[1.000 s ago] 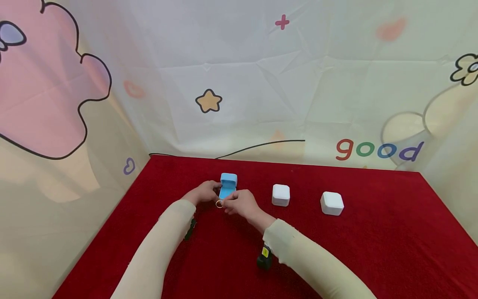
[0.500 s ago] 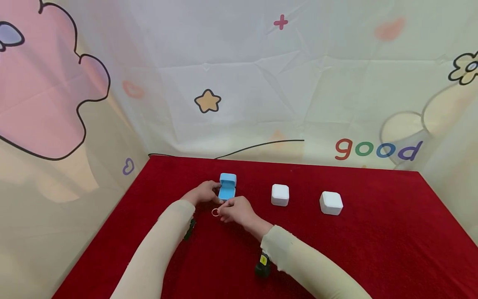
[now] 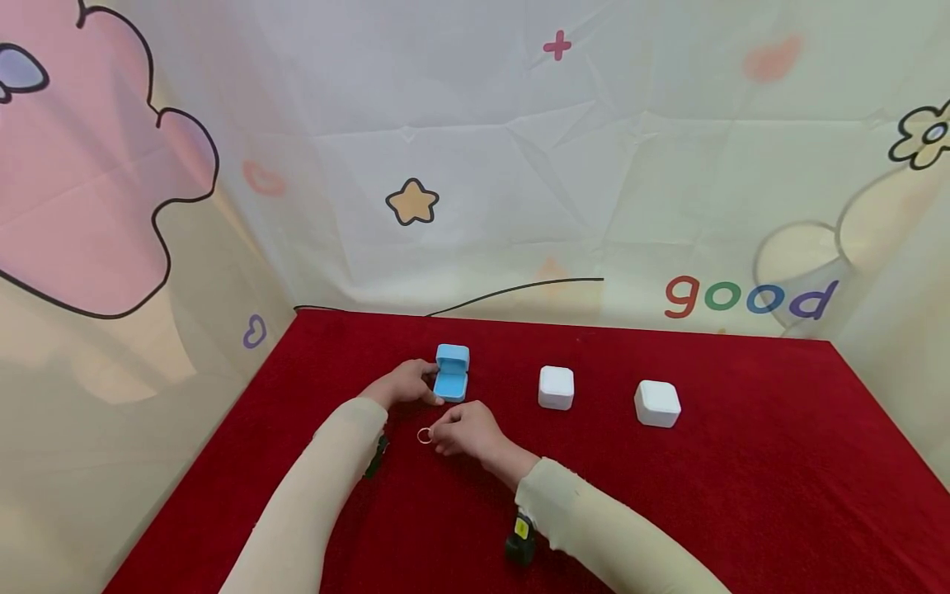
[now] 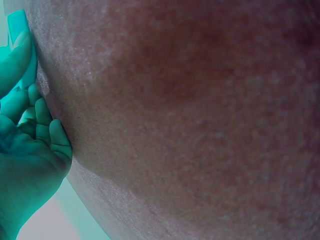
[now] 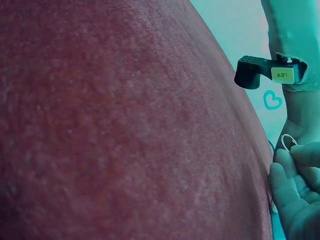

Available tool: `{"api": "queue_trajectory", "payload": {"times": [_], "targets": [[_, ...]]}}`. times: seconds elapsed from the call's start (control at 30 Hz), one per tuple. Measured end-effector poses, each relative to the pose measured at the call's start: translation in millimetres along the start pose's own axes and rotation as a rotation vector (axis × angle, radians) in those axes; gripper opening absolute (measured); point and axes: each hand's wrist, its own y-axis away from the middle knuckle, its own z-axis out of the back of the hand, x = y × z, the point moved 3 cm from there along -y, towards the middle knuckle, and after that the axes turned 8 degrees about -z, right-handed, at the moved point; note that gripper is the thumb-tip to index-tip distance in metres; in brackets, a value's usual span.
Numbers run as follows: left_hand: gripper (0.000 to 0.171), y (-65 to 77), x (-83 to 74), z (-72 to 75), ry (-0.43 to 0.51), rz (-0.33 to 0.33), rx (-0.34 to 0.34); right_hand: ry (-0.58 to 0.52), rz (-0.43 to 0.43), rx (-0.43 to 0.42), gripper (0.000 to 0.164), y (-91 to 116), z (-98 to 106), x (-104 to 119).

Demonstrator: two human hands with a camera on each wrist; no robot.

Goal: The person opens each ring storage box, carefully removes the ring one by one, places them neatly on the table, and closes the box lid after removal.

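Observation:
A light-blue ring box stands with its lid raised on the red cloth. My left hand grips it from the left side, the thumb at its front edge. In the left wrist view the thumb of the left hand lies against the box; part of the box is hidden behind the hand. My right hand pinches a thin ring between thumb and fingertips, just in front of the box. The ring also shows at the fingertips of the right hand in the right wrist view.
Two closed white boxes, a nearer-left one and a right one, stand right of the blue box. The red cloth covers the table up to a printed backdrop. A black wrist camera hangs under the right sleeve.
My right hand has drawn the ring away from the blue box, toward me and slightly left. The left hand has stayed at the box.

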Motion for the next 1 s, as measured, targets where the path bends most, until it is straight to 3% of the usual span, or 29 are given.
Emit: {"api": "queue_trajectory", "payload": {"times": [1.0], "targets": [[0.07, -1.1, 2.3, 0.2, -0.006, -0.007, 0.007, 0.049, -0.041, 0.025, 0.015, -0.5, -8.8, -7.5]]}}
